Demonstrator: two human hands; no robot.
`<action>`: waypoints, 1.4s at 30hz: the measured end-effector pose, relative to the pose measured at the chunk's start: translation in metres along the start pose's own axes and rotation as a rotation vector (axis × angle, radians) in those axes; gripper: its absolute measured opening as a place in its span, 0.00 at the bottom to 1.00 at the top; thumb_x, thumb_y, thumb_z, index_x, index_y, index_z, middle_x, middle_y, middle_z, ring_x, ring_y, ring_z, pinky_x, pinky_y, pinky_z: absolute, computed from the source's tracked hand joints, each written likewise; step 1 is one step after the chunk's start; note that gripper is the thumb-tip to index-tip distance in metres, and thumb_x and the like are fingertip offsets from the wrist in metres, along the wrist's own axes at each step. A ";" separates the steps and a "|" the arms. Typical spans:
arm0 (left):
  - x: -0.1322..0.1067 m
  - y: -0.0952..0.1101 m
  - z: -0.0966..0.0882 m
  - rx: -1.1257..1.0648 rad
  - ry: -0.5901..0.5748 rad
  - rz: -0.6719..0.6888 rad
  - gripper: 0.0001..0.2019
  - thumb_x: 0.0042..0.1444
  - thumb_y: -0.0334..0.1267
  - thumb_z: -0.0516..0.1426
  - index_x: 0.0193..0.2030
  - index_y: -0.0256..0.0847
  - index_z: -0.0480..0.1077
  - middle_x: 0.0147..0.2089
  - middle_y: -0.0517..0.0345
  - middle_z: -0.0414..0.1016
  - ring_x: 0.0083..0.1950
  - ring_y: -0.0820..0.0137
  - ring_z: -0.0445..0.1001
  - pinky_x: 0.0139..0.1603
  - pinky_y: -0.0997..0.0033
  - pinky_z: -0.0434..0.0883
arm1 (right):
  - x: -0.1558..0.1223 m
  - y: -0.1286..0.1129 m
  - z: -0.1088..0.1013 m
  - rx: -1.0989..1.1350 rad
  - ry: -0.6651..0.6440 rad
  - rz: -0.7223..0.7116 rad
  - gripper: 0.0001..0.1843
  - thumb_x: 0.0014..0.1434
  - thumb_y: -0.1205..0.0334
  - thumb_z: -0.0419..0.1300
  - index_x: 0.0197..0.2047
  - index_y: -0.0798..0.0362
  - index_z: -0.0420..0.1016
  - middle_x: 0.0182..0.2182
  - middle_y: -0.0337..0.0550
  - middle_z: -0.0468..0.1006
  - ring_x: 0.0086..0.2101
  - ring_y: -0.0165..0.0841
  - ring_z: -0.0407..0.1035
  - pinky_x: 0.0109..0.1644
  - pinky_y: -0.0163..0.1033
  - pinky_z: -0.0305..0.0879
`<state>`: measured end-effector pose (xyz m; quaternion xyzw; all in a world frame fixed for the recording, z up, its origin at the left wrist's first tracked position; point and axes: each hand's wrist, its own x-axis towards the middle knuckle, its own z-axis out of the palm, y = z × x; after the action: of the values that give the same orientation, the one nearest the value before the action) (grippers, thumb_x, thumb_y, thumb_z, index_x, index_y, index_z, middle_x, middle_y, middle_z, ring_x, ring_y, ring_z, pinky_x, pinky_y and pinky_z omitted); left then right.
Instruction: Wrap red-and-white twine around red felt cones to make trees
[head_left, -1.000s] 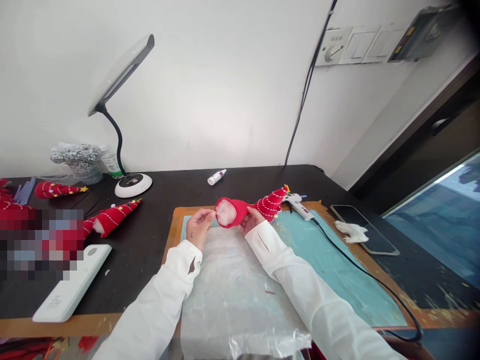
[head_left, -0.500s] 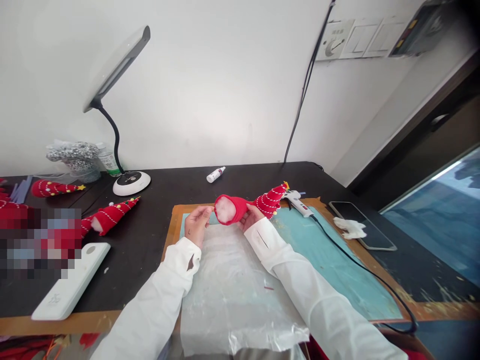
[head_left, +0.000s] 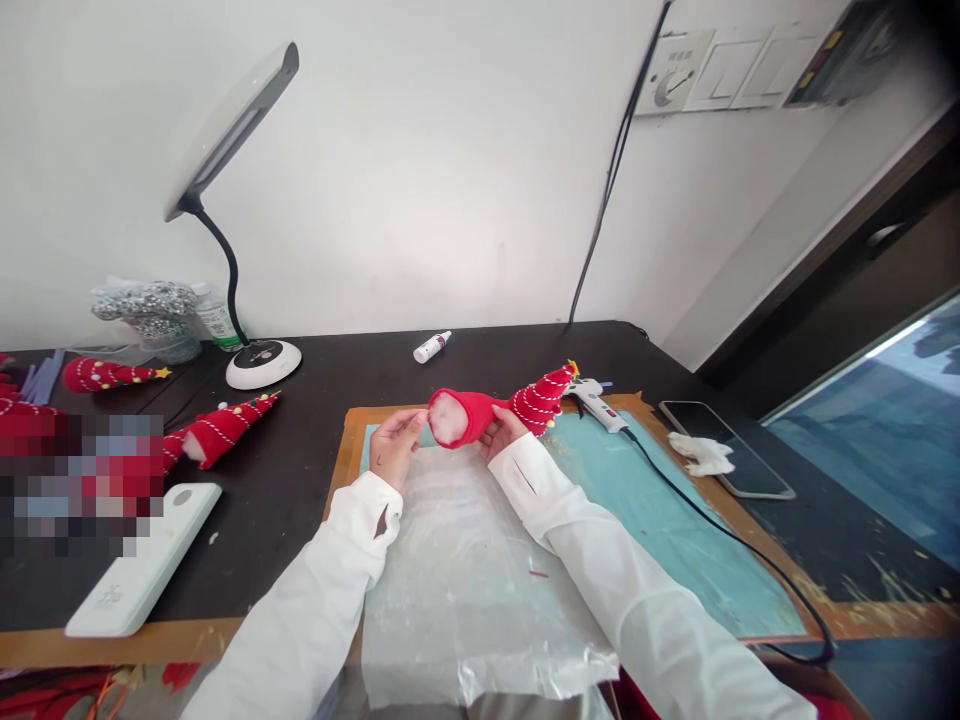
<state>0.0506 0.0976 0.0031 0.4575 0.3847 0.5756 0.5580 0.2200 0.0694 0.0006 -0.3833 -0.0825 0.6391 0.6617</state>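
A red stuffed felt piece (head_left: pixel 484 415), its round end facing me with white stuffing (head_left: pixel 450 418) showing, is held just above the mat. My left hand (head_left: pixel 396 440) is closed, thumb and fingertips pinching at the left rim of that end. From the right, my right hand (head_left: pixel 501 432) grips the felt from below, its fingers partly hidden behind it. Just beyond lies a red cone (head_left: pixel 541 400) with white string windings, small pompoms and a yellow star tip. Whether this cone is joined to the held piece I cannot tell.
Clear plastic sheeting (head_left: pixel 480 580) covers part of the blue mat (head_left: pixel 675 540). A corded glue gun (head_left: pixel 598 405) lies right of the cone. Around are a phone (head_left: pixel 757 470) with tissue, a small white bottle (head_left: pixel 432 347), a desk lamp (head_left: pixel 262 365), red cones (head_left: pixel 232 430) and a white slab (head_left: pixel 142 560).
Almost nothing differs. The thin orange-looking bit at my left fingertips no longer shows, and the view has shifted very slightly.
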 end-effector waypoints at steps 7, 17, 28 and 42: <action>0.001 0.004 0.001 -0.072 0.063 -0.025 0.24 0.37 0.54 0.68 0.34 0.36 0.75 0.22 0.62 0.67 0.22 0.80 0.59 0.22 0.78 0.57 | -0.003 -0.001 0.003 -0.004 0.022 -0.011 0.08 0.60 0.62 0.55 0.36 0.55 0.73 0.28 0.42 0.78 0.29 0.31 0.73 0.28 0.31 0.68; 0.002 0.000 -0.001 -0.064 0.065 -0.011 0.22 0.37 0.53 0.68 0.32 0.37 0.73 0.24 0.62 0.67 0.22 0.80 0.60 0.22 0.78 0.57 | -0.004 -0.002 0.006 0.024 0.059 0.005 0.08 0.61 0.64 0.54 0.37 0.57 0.73 0.26 0.42 0.77 0.27 0.31 0.71 0.28 0.32 0.66; -0.001 -0.001 0.000 0.096 -0.020 0.066 0.18 0.45 0.51 0.64 0.35 0.39 0.77 0.29 0.57 0.71 0.25 0.77 0.60 0.25 0.75 0.57 | 0.000 0.000 -0.001 -0.003 -0.014 0.002 0.07 0.57 0.61 0.58 0.38 0.53 0.73 0.29 0.39 0.78 0.32 0.31 0.74 0.33 0.33 0.71; -0.012 0.000 -0.002 0.551 -0.371 0.272 0.16 0.59 0.49 0.53 0.39 0.40 0.76 0.41 0.51 0.62 0.44 0.63 0.64 0.45 0.65 0.63 | 0.008 0.007 -0.010 -0.091 -0.120 -0.099 0.10 0.53 0.58 0.62 0.39 0.51 0.74 0.33 0.39 0.79 0.34 0.31 0.75 0.32 0.33 0.72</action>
<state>0.0481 0.0858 0.0017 0.7345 0.3530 0.4264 0.3926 0.2217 0.0721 -0.0137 -0.3695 -0.1697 0.6228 0.6684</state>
